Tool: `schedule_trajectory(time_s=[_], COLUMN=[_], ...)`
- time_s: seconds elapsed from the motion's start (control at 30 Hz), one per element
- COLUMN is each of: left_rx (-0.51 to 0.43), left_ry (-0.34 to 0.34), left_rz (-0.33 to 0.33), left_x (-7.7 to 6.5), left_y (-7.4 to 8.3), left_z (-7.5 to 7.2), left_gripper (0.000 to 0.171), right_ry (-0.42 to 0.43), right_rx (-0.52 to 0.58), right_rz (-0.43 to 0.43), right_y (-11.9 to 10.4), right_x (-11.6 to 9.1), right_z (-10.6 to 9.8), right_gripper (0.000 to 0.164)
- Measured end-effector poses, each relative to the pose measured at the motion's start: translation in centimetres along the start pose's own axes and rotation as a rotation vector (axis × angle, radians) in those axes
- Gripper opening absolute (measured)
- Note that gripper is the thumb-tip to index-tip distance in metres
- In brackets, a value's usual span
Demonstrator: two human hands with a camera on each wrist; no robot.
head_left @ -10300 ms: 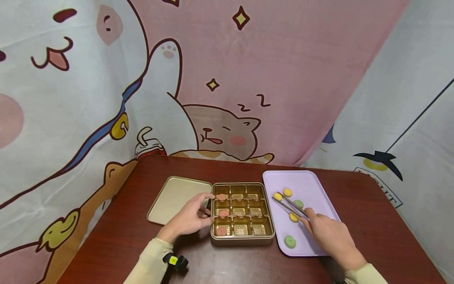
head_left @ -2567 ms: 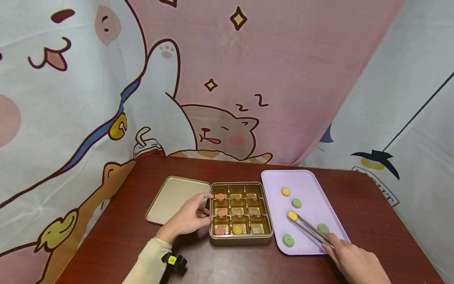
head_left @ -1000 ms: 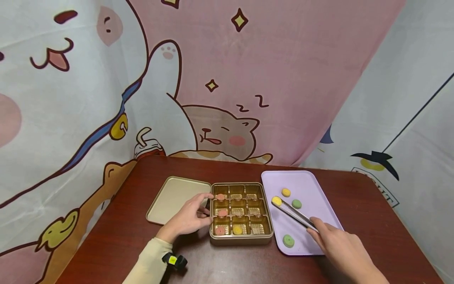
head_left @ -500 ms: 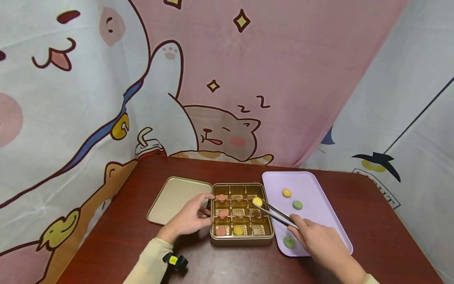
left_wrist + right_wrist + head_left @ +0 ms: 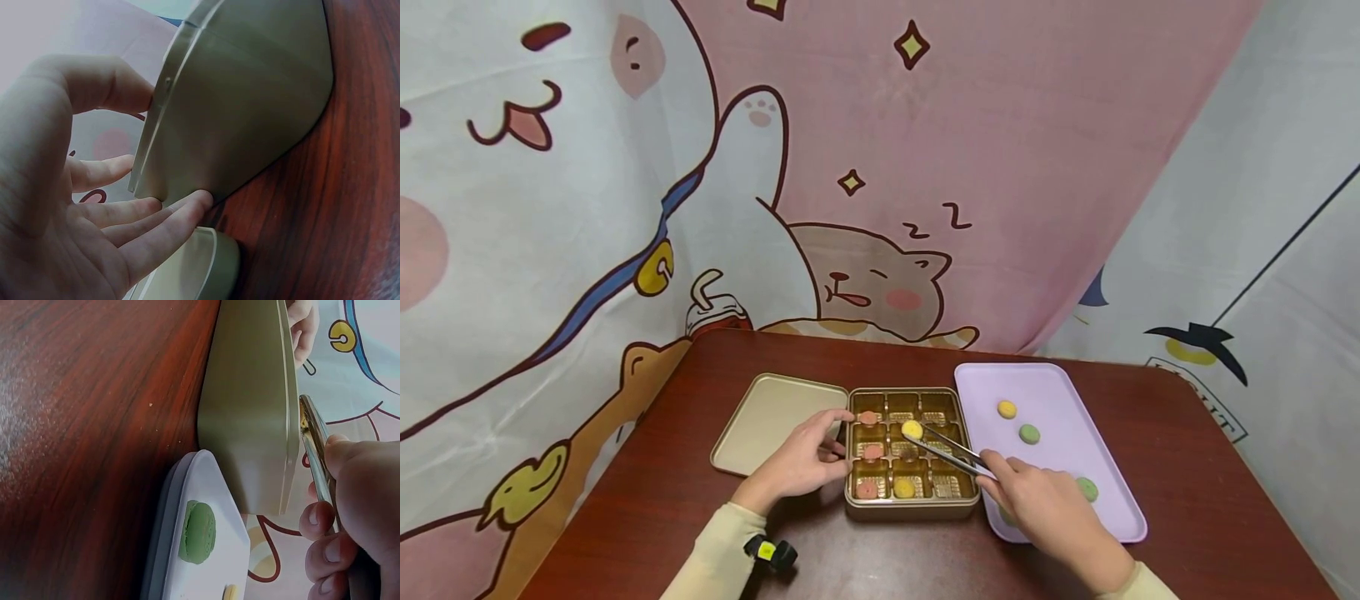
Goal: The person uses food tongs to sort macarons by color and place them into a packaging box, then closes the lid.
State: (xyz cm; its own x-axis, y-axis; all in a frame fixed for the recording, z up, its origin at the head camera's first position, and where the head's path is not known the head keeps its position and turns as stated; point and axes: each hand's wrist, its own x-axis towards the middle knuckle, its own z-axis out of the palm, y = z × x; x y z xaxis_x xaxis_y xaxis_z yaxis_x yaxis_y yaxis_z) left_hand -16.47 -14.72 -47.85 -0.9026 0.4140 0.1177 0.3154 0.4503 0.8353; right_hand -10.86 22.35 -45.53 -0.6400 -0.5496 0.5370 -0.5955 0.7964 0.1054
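My right hand point(image 5: 1048, 510) holds metal tongs point(image 5: 951, 457), which pinch a yellow macaron point(image 5: 912, 430) above the middle compartment of the gold tin point(image 5: 913, 511). In the right wrist view, the fingers and thumb wrap the tongs point(image 5: 320, 469) beside the tin's rim. My left hand point(image 5: 805, 458) touches the tin's left side; in the left wrist view, its fingertips rest against the tin wall point(image 5: 244, 94). Pink macarons point(image 5: 867, 488) fill the left column's compartments. Another yellow macaron point(image 5: 904, 487) lies in the front middle compartment.
A lilac tray point(image 5: 1052, 387) stands right of the tin with a yellow macaron point(image 5: 1007, 409) and green macarons point(image 5: 1029, 433); my right hand partly covers one green macaron. The tin's lid point(image 5: 767, 421) lies to the left, partly behind my left hand. A patterned cloth hangs behind the table.
The right hand has carried the tongs and yellow macaron leftward from the tray to over the tin's middle. Earlier, another yellow macaron was put in the front middle compartment. The left hand stays.
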Motion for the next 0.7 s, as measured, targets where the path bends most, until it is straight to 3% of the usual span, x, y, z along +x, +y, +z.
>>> schedule_trajectory(time_s=[0.37,0.7], left_rx=[0.005,-0.009], left_ry=[-0.005,-0.003], left_rz=[-0.002,0.0], left_x=[-0.13,0.0], left_y=[-0.12,-0.09], left_z=[0.06,0.01], left_gripper=[0.066,0.065], right_ry=[-0.055,-0.079], right_rx=[0.012,0.026], right_rz=[0.039,0.076], right_y=[-0.31,-0.47], right_x=[-0.09,0.08], right_z=[-0.08,-0.81], right_gripper=[0.027,0.03])
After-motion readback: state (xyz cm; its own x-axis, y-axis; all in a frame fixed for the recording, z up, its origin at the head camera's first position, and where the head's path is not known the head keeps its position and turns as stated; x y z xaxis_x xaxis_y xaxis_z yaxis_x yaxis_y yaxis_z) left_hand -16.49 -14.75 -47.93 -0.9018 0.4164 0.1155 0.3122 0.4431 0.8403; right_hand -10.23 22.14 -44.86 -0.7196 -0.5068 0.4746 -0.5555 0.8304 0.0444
